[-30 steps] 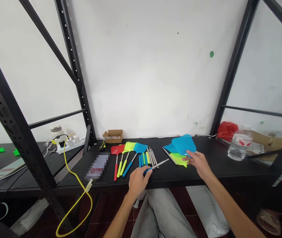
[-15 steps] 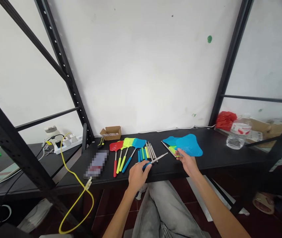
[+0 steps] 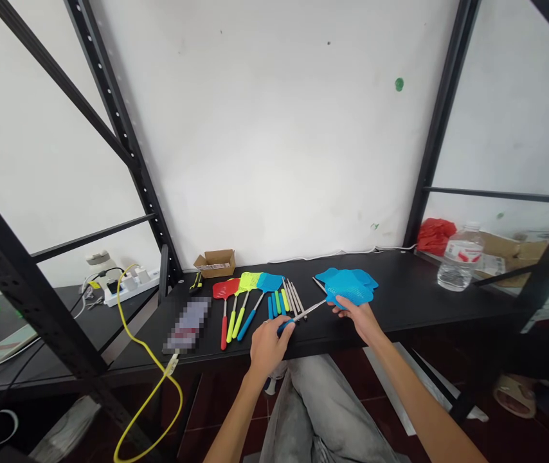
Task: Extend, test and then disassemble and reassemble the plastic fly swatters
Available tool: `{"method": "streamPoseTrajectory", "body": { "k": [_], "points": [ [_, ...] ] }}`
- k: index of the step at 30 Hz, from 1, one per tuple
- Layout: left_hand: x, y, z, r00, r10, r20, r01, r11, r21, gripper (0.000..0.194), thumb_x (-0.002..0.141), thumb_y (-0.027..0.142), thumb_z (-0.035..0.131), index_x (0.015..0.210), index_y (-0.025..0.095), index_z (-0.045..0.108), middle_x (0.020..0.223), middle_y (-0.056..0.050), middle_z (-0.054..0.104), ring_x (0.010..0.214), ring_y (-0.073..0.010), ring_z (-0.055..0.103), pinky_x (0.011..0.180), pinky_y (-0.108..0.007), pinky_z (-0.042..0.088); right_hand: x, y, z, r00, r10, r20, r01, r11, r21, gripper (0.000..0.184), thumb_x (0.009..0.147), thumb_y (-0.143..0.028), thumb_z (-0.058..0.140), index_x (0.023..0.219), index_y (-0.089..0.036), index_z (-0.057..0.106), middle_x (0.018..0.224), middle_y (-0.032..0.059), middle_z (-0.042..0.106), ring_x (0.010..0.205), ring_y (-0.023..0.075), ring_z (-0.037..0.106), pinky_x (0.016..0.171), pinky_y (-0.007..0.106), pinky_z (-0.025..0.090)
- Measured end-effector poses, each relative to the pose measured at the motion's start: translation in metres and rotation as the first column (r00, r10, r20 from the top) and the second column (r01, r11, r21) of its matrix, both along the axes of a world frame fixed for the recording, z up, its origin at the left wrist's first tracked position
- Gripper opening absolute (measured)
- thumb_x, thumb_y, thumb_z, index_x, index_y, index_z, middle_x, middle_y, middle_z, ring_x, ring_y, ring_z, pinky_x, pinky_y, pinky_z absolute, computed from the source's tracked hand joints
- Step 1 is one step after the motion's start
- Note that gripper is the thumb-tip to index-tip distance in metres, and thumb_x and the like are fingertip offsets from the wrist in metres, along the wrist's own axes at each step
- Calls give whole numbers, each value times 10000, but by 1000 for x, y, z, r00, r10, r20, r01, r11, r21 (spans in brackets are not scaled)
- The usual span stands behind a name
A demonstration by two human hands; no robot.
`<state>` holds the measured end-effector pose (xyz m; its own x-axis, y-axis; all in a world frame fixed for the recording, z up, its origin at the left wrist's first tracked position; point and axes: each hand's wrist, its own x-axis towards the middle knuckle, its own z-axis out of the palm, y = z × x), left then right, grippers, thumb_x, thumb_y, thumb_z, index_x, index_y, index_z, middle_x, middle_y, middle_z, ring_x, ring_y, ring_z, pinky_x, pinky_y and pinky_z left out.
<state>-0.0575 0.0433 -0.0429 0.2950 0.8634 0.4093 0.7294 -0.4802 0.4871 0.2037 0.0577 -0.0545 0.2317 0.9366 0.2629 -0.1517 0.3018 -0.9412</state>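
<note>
My left hand (image 3: 270, 341) is closed round the blue grip of a metal fly swatter rod (image 3: 310, 312), which points up to the right. My right hand (image 3: 356, 316) pinches the base of a blue fly swatter head (image 3: 350, 290). The rod's tip meets the base of that head; whether it sits inside I cannot tell. More blue heads lie behind the held one. Left of my hands, a red swatter (image 3: 225, 308), two yellow-green swatters (image 3: 242, 307) and a blue swatter (image 3: 255, 307) lie in a row. Beside them are several loose coloured grips (image 3: 278, 302) and metal rods (image 3: 294, 296).
A phone (image 3: 188, 325) with a yellow cable (image 3: 139, 344) lies at the left of the black table (image 3: 414, 302). Behind it stand a small open cardboard box (image 3: 215, 263) and a yellow-black cutter (image 3: 196, 284). A water bottle (image 3: 460, 257) and red bag (image 3: 434, 236) are at the right.
My right hand has brought the blue swatter head left and down, turned towards the rod, so that its base now meets the rod's tip. My left hand has stayed nearly still.
</note>
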Motion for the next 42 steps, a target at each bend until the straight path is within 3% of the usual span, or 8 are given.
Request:
{"method": "streamPoseTrajectory", "body": {
  "k": [10, 31, 42],
  "points": [
    [0, 0, 0, 1000, 4, -4, -4, 1000, -7, 464, 965, 532, 342, 1131, 261, 679, 923, -46, 721, 860, -220, 654, 704, -283, 442, -3, -5, 5, 1000, -9, 8, 9, 1000, -4, 360, 713, -499, 752, 843, -166, 712, 786, 88, 734, 631, 192, 637, 581, 302, 464],
    [-1, 1, -1, 1000, -5, -2, 5, 1000, -4, 482, 968, 542, 320, 1126, 256, 674, 932, -48, 719, 872, -228, 651, 676, -276, 428, 2, 1, -5, 996, 15, 89, -17, 1000, 21, 328, 751, -498, 725, 794, -173, 715, 755, 71, 723, 639, 184, 625, 592, 302, 451],
    [-2, 0, -1, 1000, -17, 15, 16, 1000, 10, 448, 963, 543, 352, 1109, 269, 676, 917, -28, 717, 829, -220, 648, 670, -283, 416, 1, -6, 3, 994, 53, 98, -53, 999, 0, 360, 738, -515, 730, 798, -161, 716, 744, 79, 714, 647, 186, 616, 600, 307, 449]
  ]
}}
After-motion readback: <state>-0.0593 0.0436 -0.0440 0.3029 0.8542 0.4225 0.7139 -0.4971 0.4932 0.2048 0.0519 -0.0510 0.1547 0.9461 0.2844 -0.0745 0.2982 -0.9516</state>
